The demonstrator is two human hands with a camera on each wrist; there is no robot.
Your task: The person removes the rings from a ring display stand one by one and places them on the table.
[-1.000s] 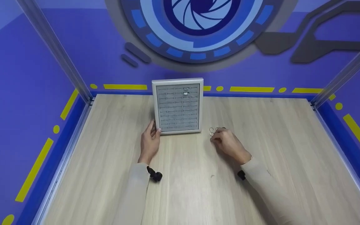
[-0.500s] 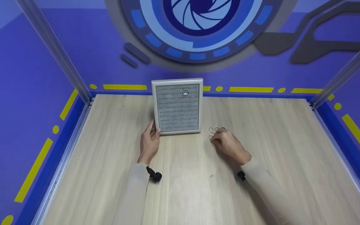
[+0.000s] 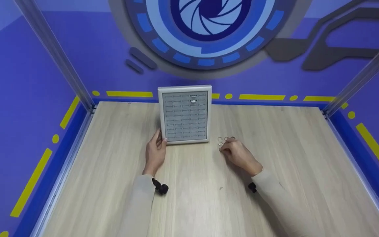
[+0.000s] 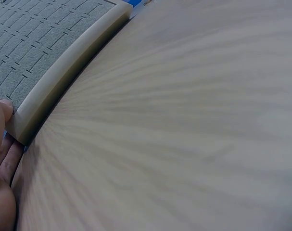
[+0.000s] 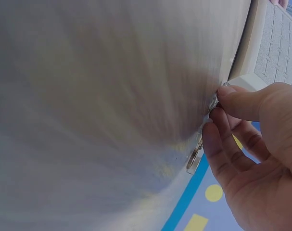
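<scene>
Gripping a lower corner, the left hand (image 3: pixel 155 154) holds the tray (image 3: pixel 184 122) on the counter (image 3: pixel 189 187); beside it, the right hand (image 3: pixel 239 155) pinches a ring (image 3: pixel 220 149) near other rings (image 5: pixel 192 159). Neither hand has visibly moved, so work seems no further along.

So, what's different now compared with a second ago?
Nothing has visibly moved; only the head view has shifted slightly, so everything sits a touch lower and further left in the picture. The left hand still holds the ring tray by its lower left corner, and the right hand still has its fingertips at the rings.
</scene>
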